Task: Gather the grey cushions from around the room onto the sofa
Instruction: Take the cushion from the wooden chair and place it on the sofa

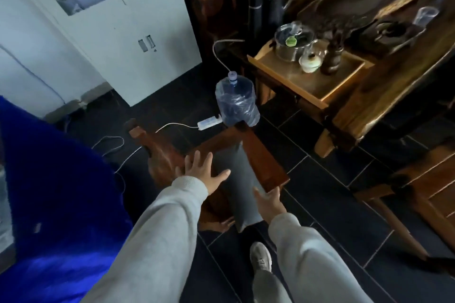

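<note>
A long grey cushion (240,184) stands on edge across the seat of a dark wooden chair (261,155) in the middle of the view. My left hand (202,170) is stretched out with its fingers spread, just left of the cushion and over the chair seat, holding nothing. My right hand (269,200) reaches in at the cushion's right side, fingers apart, close to the fabric; whether it touches the cushion I cannot tell. No sofa is clearly visible.
A blue water jug (236,101) stands on the dark tiled floor behind the chair, beside a white power strip (209,122) with trailing cables. A wooden tea table (369,86) with a tray of teaware is at right. White cabinet (128,32) at back left, blue fabric (49,179) at left.
</note>
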### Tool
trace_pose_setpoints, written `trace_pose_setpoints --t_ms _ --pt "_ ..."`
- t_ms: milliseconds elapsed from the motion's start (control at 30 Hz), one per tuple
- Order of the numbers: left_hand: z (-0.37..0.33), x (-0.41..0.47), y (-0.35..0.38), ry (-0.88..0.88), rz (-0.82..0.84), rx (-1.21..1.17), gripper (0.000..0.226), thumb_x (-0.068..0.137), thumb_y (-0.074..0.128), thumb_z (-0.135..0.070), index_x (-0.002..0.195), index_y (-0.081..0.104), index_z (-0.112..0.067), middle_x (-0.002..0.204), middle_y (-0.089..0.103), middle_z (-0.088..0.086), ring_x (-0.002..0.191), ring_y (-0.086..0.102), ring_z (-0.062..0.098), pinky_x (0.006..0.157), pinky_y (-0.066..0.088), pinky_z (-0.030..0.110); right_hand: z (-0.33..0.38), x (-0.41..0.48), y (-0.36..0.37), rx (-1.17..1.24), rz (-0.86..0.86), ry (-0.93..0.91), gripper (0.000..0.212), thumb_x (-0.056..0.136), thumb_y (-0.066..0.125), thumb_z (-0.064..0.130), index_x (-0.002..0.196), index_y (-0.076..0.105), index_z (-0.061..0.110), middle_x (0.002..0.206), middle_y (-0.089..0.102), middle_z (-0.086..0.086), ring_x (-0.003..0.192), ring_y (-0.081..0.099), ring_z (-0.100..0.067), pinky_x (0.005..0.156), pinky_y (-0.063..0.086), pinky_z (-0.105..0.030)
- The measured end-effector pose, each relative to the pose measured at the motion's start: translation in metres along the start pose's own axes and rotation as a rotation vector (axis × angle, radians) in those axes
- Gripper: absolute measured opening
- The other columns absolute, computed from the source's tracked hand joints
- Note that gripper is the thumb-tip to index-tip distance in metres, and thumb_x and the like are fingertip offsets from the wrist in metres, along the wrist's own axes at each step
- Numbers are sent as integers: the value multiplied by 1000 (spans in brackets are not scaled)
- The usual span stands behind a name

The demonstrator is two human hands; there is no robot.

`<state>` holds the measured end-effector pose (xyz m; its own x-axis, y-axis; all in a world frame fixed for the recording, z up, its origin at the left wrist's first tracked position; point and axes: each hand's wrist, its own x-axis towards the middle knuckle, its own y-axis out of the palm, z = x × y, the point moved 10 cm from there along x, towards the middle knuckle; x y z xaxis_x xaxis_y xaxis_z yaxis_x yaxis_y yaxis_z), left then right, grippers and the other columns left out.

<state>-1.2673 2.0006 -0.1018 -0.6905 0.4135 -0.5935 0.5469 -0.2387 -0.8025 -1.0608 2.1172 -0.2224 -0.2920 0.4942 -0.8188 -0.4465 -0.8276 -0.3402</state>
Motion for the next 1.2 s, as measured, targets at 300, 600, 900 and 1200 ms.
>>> trace_pose_setpoints --t_ms 300,600,900,1200 --pt "-2 189 64 53 138 94 94 84 29 -87 160 2 -40 172 -8 0 156 -8 30 122 4 60 -46 97 51 237 -118 230 104 100 65 53 171 -1 15 174 21 -25 158 28 -46 128 25 -54" --pt "0 353 155 58 232 -131 106 84 57 -75 162 10 -21 169 17 7 154 19 33 122 20 51 -120 173 118 706 -276 413 131 87 82 51 170 -12 14 164 47 -19 150 46 -41 125 34 -49" --pt "-93 267 111 326 203 -294 99 81 72 -63 158 24 -23 163 34 7 145 37 32 115 32 45 -119 84 44 852 -671 322 97 89 82 28 166 24 17 145 64 -15 132 61 -39 115 45 -42" --pt "-301 -22 28 787 290 -205 118 69 74 -73 159 22 -18 164 31 10 148 32 35 118 28 48 -218 -205 -136 1032 -1088 270 96 85 83 23 166 30 26 151 61 -11 138 58 -36 113 45 -38"
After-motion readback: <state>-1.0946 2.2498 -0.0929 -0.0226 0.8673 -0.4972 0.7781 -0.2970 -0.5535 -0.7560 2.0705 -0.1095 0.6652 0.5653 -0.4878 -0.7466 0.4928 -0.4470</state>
